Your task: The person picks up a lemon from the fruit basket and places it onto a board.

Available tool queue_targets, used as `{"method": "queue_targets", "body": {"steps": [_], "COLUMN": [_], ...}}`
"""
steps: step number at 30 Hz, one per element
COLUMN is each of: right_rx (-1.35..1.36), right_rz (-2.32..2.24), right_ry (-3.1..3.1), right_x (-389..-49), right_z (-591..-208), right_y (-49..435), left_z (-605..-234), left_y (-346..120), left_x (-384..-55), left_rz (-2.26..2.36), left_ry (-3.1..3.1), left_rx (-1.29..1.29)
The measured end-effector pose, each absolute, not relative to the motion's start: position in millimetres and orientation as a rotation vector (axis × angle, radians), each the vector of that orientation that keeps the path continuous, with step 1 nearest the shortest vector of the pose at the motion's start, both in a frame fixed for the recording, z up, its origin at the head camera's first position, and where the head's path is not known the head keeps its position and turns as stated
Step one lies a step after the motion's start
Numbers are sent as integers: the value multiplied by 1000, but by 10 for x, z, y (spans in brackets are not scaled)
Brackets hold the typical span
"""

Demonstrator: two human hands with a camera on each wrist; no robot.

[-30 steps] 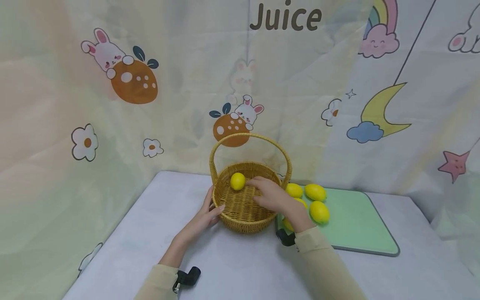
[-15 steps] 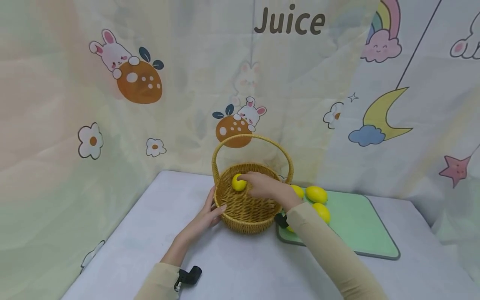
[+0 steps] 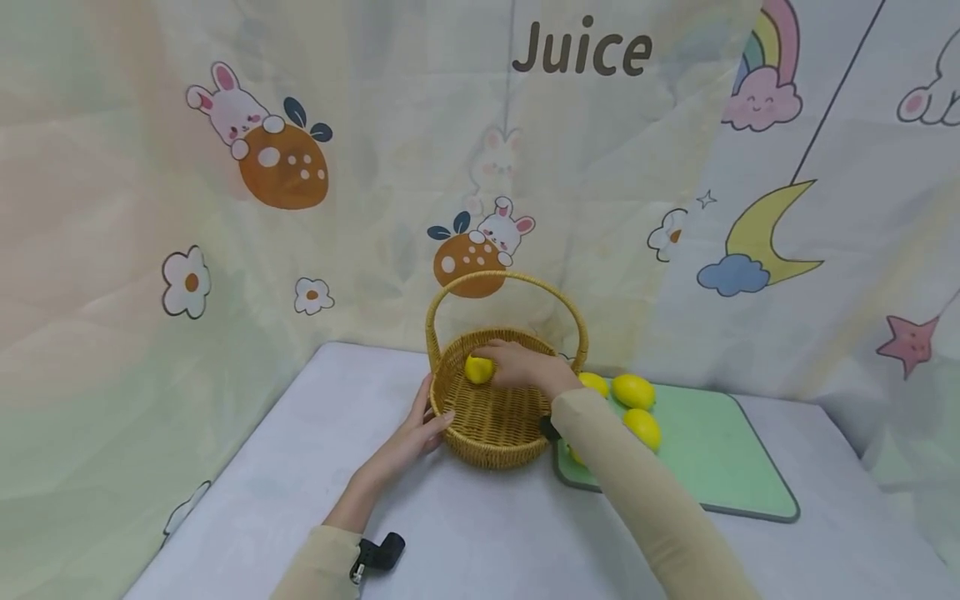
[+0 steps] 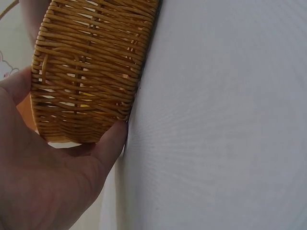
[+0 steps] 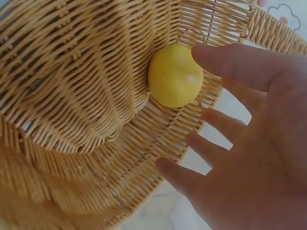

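Note:
A round wicker basket (image 3: 491,454) with a tall arched handle stands on the table. At its left side my left hand (image 3: 407,442) grips it, thumb by the rim and fingers low on the outer wall, as the left wrist view shows on the woven side (image 4: 91,81). Inside, a yellow lemon (image 3: 478,372) lies against the back left wall. My right hand (image 3: 517,367) reaches into the basket over it. In the right wrist view the thumb tip meets the edge of the lemon (image 5: 175,79), while the other fingers are spread and reach toward the wicker.
To the basket's right lies a green cutting board (image 3: 720,450) with a grey edge. Several lemons sit on its left part, one lemon (image 3: 633,390) at the back; the right sleeve (image 3: 645,492) partly covers others. A printed cloth (image 3: 360,167) hangs behind the table.
My right hand has moved left and onto the lemon inside the basket, its forearm swinging across the board's front left corner. The left hand keeps its hold on the basket.

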State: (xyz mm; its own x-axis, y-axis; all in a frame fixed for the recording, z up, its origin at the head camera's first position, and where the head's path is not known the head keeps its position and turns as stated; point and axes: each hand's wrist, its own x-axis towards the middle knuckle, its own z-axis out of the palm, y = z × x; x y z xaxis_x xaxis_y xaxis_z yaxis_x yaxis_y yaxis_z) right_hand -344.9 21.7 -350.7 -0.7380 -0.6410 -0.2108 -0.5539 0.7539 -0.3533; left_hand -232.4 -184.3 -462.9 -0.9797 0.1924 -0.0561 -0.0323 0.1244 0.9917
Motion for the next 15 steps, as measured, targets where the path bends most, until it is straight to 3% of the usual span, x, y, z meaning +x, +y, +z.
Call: {"method": "queue_targets", "body": {"steps": [15], "right_rx": [-867], "right_rz": [-269], "right_ry": [2605], "right_x": [-3485], "right_z": [-3609], "right_y": [45], "left_z": [-4638], "left_y": [-1844], "left_x": [-2322], "left_rz": [1988], "left_ry": [2208], "left_rx": [179]}}
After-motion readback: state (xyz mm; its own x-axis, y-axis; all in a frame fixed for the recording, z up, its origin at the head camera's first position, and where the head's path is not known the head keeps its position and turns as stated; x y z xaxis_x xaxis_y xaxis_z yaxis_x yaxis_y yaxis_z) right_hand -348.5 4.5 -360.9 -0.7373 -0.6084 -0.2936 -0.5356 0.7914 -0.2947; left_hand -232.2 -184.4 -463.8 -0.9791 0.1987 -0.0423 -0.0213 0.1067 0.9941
